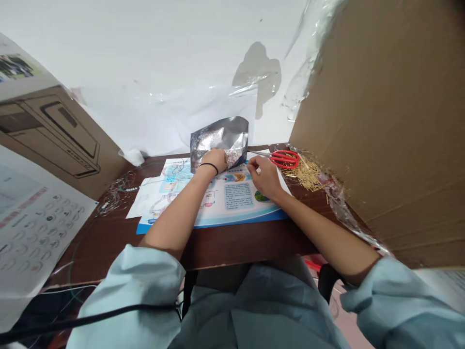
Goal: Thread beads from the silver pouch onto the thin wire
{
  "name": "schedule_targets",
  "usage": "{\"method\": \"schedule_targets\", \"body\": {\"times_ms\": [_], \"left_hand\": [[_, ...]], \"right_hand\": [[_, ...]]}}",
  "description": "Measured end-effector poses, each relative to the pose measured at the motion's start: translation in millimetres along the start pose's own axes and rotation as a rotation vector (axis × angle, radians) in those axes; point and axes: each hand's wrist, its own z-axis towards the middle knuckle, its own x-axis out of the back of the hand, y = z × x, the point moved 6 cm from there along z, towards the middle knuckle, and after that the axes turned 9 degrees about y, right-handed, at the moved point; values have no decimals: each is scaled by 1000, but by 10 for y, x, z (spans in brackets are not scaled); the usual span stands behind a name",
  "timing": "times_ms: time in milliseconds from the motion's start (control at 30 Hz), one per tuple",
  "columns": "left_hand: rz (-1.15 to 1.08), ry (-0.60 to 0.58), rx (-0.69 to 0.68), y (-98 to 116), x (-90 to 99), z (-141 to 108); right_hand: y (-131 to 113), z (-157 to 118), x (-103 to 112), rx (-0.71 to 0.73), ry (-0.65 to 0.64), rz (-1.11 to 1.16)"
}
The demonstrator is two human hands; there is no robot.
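Note:
A silver foil bag (218, 135) lies with its mouth toward me, and small pale pink beads (231, 156) show inside it. My left hand (214, 159), with a black band at the wrist, reaches into the bag's mouth at the beads. Its fingertips are hidden by the back of the hand. Just right of the bag, my right hand (264, 175) is closed in a pinch over the printed sheet (238, 196); what it pinches is too small to make out. Red-handled scissors (285, 159) lie beyond it, their blades pointing toward the bag.
Many thin gold sticks (307, 173) lie loose at the right, by crumpled clear plastic (336, 198). Tangled clear line (118, 194) with a short row of white beads lies at the left. Cardboard stands at the right (392, 121) and left, enclosing the dark table (232, 247).

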Motion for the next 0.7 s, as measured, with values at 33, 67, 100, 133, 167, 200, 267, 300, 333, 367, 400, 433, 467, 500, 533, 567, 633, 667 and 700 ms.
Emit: {"method": "schedule_targets", "body": {"times_ms": [33,67,100,133,167,200,267,300,333,367,400,433,467,500,533,567,633,667,700], "left_hand": [[-61,36,-6,-33,3,-1],[-115,71,-4,-58,23,-7],[-148,103,4,-71,58,-16],[-158,131,16,-70,106,-29],[-161,167,32,-53,168,-47],[-168,202,39,-17,234,-75],[-200,234,41,93,326,-183],[-265,232,43,150,340,-268],[-378,222,64,192,330,-373],[-504,200,104,216,293,-494],[-609,153,152,228,226,-625],[-688,90,193,232,142,-757],[-747,50,228,222,68,-880],[-791,32,261,195,4,-982],[-816,15,295,156,-57,-1060],[-830,4,323,113,-110,-1109],[-854,11,357,34,-175,-1125],[-867,19,366,6,-192,-1107],[-882,28,373,-12,-199,-1080]], "right_hand": [[4,-4,-6,9,-1,3],[4,-9,-13,21,-1,7],[1,-12,-23,35,1,11],[-1,-16,-34,46,3,15],[2,-18,-46,50,6,20],[11,-19,-61,44,7,21],[40,-20,-94,18,-4,17],[53,-20,-111,4,-15,11],[60,-20,-124,-9,-28,4],[63,-20,-134,-22,-41,-4],[60,-20,-141,-34,-54,-10],[48,-22,-148,-42,-71,-13],[31,-26,-153,-48,-85,-10],[8,-32,-157,-50,-99,-3],[-16,-40,-162,-53,-113,8],[-39,-50,-167,-56,-125,23],[-70,-71,-178,-66,-143,57],[-79,-76,-181,-70,-147,71],[-86,-78,-182,-69,-150,79]]}}
